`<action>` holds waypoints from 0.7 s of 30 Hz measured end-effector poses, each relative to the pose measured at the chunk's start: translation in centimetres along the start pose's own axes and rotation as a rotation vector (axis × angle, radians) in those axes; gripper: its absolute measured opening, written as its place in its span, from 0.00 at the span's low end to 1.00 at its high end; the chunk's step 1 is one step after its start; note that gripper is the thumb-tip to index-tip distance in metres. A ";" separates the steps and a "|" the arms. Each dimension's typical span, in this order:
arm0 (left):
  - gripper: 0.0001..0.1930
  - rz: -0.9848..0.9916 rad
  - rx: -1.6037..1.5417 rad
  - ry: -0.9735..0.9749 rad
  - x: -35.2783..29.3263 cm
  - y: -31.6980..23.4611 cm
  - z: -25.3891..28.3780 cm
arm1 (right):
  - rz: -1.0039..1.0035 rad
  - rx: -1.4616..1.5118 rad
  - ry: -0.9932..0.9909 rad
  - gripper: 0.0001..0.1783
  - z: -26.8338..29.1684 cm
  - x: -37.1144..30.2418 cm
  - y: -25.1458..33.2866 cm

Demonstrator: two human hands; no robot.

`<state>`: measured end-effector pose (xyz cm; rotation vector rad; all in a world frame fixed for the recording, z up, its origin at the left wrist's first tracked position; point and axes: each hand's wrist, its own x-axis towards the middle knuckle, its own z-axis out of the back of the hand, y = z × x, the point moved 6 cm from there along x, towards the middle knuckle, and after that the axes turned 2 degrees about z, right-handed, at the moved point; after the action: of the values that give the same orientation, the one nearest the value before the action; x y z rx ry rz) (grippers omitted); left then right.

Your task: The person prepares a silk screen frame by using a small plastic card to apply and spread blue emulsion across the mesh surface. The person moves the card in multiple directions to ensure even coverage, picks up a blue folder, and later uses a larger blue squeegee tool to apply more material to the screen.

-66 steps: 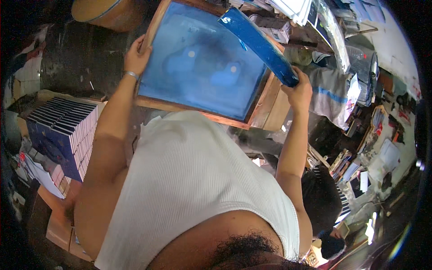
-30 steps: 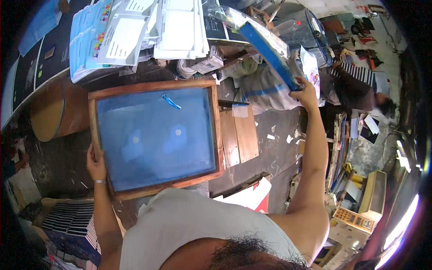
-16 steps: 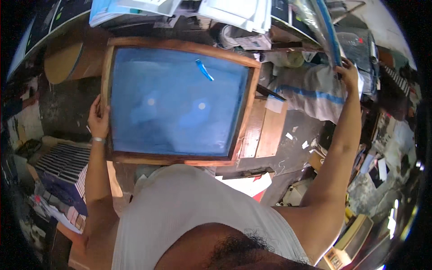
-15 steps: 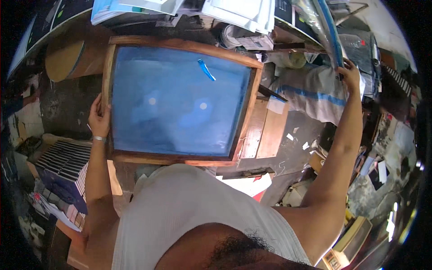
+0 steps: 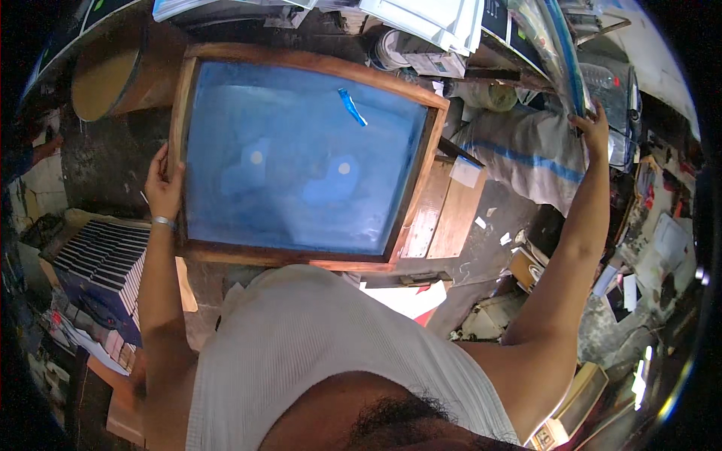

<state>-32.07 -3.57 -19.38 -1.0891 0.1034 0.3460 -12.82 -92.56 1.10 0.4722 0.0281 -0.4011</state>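
A large screen-printing frame (image 5: 293, 203) with blue mesh and wooden sides tilts in front of my body. A short strip of bright blue tape (image 5: 352, 107) sticks to its upper right part, and two pale round spots show on the mesh. My left hand (image 5: 163, 188) is closed on the frame's left side, thumb in front. Far to the upper right, my right hand (image 5: 592, 128) grips the lower end of a tall blue-edged panel (image 5: 569, 68). Some of its fingers are hidden behind that edge.
Stacked paper sheets (image 5: 432, 19) lie at the top, near a white tub (image 5: 387, 52). A pale sack (image 5: 526, 150) with blue stripes stands right of the frame. Piled books (image 5: 101, 263) are at left, below a round drum (image 5: 109, 79). A person's limb (image 5: 47, 149) shows far left.
The screen-printing frame sits slightly higher in view, still in my left hand. My right hand and the blue-edged panel appear a little further right; the whole view has shifted slightly.
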 end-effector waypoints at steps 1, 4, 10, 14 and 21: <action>0.25 -0.022 -0.002 0.000 0.0 0.1 0.1 | 0.000 -0.003 0.004 0.60 -0.2 -0.5 0.9; 0.26 -0.018 -0.014 -0.010 0.1 0.4 0.0 | 0.078 -0.090 -0.179 0.55 -0.5 -3.3 4.9; 0.26 -0.006 0.056 -0.038 -0.2 1.2 1.1 | 0.595 -0.327 -0.391 0.23 -15.4 -16.6 18.6; 0.26 0.030 -0.042 -0.009 0.3 -0.1 -0.1 | 0.807 -0.159 0.029 0.25 -29.1 -25.3 23.4; 0.27 -0.011 0.024 -0.020 0.0 -1.0 0.1 | 0.685 -0.195 -0.023 0.19 -33.1 -26.4 22.3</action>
<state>-31.75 -3.85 -18.52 -1.0617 0.0831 0.3446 -26.44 -49.83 -15.56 0.2606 -0.1143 0.2676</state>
